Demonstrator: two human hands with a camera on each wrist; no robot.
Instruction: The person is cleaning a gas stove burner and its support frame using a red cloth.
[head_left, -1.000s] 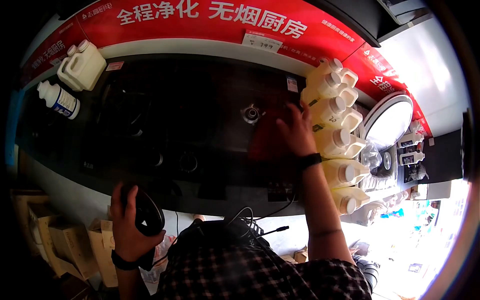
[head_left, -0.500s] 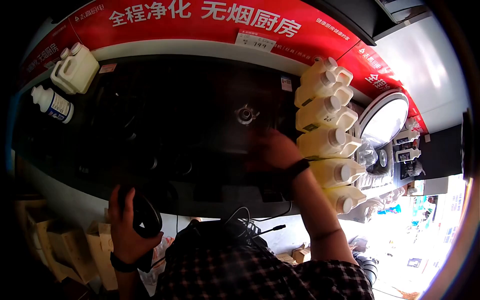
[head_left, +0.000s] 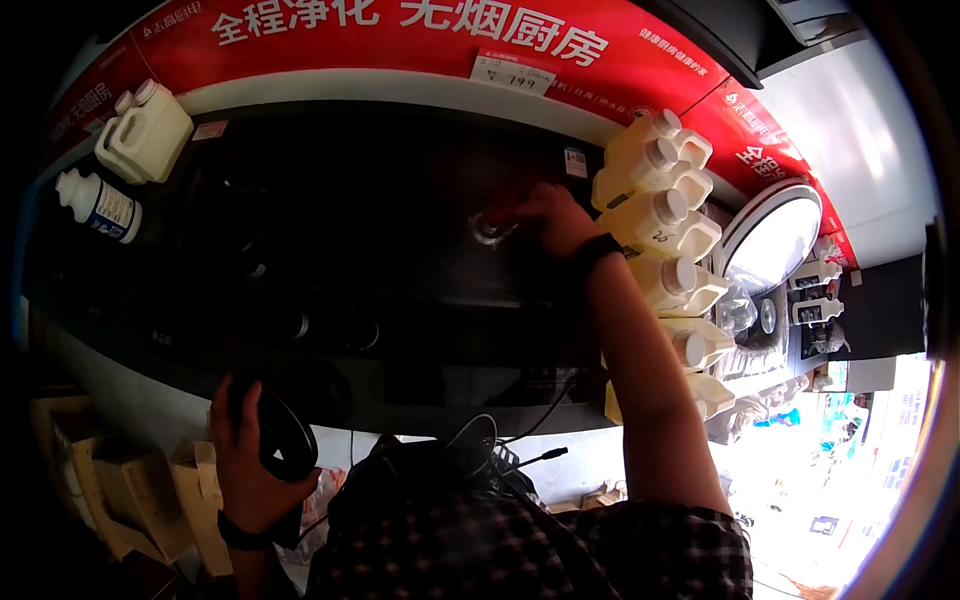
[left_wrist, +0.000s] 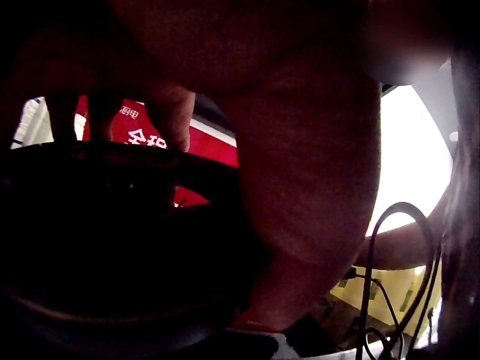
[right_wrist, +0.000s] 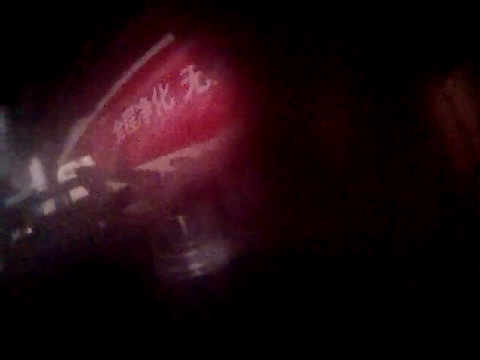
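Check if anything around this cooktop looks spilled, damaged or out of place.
No spill or damage shows, though the cooktop is dark. The metal burner by the right hand seems odd: no grate is visible around it.

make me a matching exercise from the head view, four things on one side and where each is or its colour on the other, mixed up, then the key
Things:
1. round black part
2. metal burner
3. row of jugs
4. price card

Places and colours:
A. right in front of the right hand
B. on the red banner
C. gripped in the left hand
D. pale yellow

Pairs: 1-C, 2-A, 3-D, 4-B
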